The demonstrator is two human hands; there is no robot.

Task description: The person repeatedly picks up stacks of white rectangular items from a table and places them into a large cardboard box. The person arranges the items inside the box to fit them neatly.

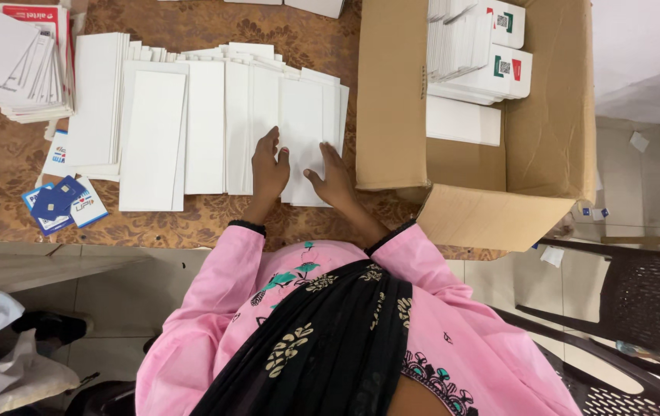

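Observation:
Several rows of white paper sleeves (214,123) lie overlapped on a brown patterned tabletop (6,154). My left hand (270,171) rests flat on the sleeves near the middle, fingers together. My right hand (333,179) lies just to its right, fingers spread on the rightmost white stack (311,115). Neither hand grips anything. Pink sleeves with dark cuffs cover both arms.
An open cardboard box (391,100) at the right holds stacked white packets (476,54). A fanned pile of cards (22,69) sits at the far left, small blue and white cards (64,204) near the front edge. Black plastic chairs (638,308) stand at lower right.

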